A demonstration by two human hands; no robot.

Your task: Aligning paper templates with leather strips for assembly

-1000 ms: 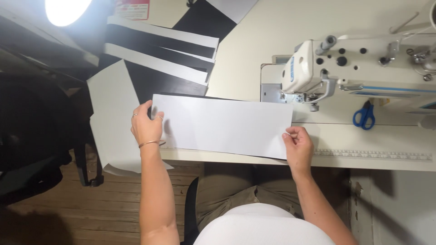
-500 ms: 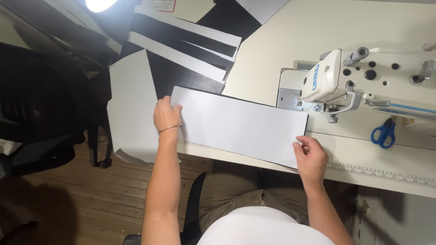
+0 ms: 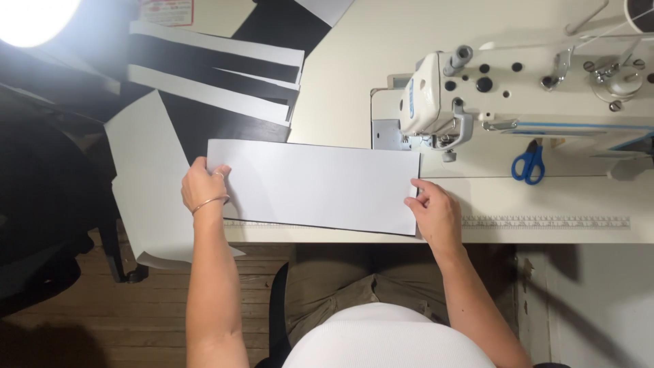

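A long white rectangular panel (image 3: 317,185) with a thin black underside edge lies flat on the cream sewing table (image 3: 354,54). My left hand (image 3: 202,185) grips its left end, fingers on top. At the lower right corner, my right hand (image 3: 432,211) pinches the panel's right edge. That right edge sits just below and left of the needle area of the white sewing machine (image 3: 518,88).
Stacked black and white strips (image 3: 218,75) lie at the back left. A white sheet (image 3: 146,184) hangs over the table's left edge. Blue-handled scissors (image 3: 529,165) rest by the machine. A ruler strip (image 3: 545,222) runs along the front edge. A bright lamp (image 3: 30,17) glares top left.
The panel has straightened from a slight tilt to lie level along the table's front edge. Both hands stay on its ends.
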